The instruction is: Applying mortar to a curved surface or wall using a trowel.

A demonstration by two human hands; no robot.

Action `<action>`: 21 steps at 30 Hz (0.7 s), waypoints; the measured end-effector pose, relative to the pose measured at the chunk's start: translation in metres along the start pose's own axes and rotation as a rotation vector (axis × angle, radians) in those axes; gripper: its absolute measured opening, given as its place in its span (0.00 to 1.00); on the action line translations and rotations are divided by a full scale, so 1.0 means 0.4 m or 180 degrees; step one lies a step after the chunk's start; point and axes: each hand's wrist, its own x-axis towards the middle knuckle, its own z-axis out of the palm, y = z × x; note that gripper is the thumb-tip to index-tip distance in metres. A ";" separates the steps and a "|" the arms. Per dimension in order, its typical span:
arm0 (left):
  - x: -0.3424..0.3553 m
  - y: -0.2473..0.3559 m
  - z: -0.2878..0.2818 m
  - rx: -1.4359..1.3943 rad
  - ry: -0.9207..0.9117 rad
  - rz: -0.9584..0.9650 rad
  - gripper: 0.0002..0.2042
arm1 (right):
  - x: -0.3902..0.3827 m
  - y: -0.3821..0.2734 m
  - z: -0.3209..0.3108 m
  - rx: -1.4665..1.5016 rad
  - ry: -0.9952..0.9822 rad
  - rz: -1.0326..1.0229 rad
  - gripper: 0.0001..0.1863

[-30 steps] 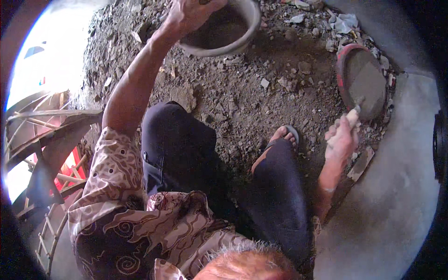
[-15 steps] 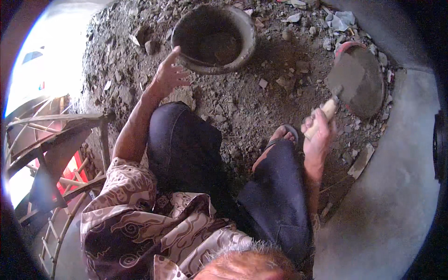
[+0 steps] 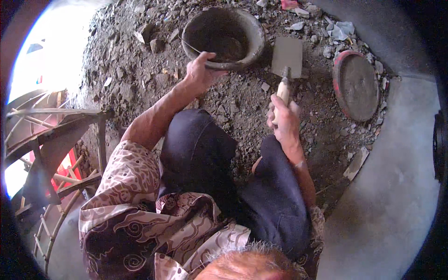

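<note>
A round, dark, mortar-crusted tub (image 3: pixel 257 41) stands tilted toward me on the rubble at the top middle. My left hand (image 3: pixel 200 75) grips its near rim, thumb over the edge and fingers beneath; a thin wire handle lies by the thumb. Grey residue coats the tub's inside. To the right of the tub, my right hand (image 3: pixel 285 117) is closed round the pale wooden handle of a trowel (image 3: pixel 287 57). Its rectangular grey blade points away from me, just above the ground; whether mortar lies on it I cannot tell.
A shallow round pan with a red rim (image 3: pixel 337 80) and grey coating lies at the right, beside a smooth grey floor (image 3: pixel 387 186). Rubble (image 3: pixel 135 84) covers the ground. A wooden and bamboo frame (image 3: pixel 56 135) stands at the left, and a flat strip (image 3: pixel 356 163) lies at the right.
My right hand has carried the trowel leftward from over the red-rimmed pan to beside the tub. My left hand has moved right and taken hold of the tub's near rim.
</note>
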 end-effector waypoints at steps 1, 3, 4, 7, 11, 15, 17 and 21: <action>0.010 -0.005 -0.015 0.0167 0.0209 -0.0091 0.33 | -0.001 0.000 -0.003 0.0019 -0.0022 0.0068 0.11; 0.029 0.002 -0.052 -0.0885 0.0694 -0.0280 0.32 | -0.003 -0.005 -0.012 0.0081 -0.0020 0.0124 0.12; 0.031 0.009 -0.066 -0.1609 0.0938 -0.0530 0.31 | -0.005 -0.010 -0.017 0.0155 0.0048 -0.0064 0.12; 0.016 0.050 -0.088 -0.2040 0.1245 -0.0696 0.35 | -0.011 -0.023 -0.027 0.0223 0.0146 -0.0440 0.13; 0.001 0.126 -0.051 -0.0920 0.0542 -0.0452 0.33 | 0.004 -0.018 -0.007 0.0162 -0.0120 -0.0015 0.13; 0.041 0.189 0.016 -0.1701 0.0703 -0.0875 0.34 | 0.055 -0.001 0.050 0.0268 -0.0255 0.0059 0.12; 0.026 0.169 0.074 -0.1713 0.1054 -0.0200 0.33 | 0.084 -0.003 0.075 0.0521 -0.0312 0.0106 0.11; 0.013 0.133 0.188 -0.2390 0.2018 -0.0934 0.39 | 0.108 -0.015 0.089 -0.0343 -0.0641 0.0245 0.10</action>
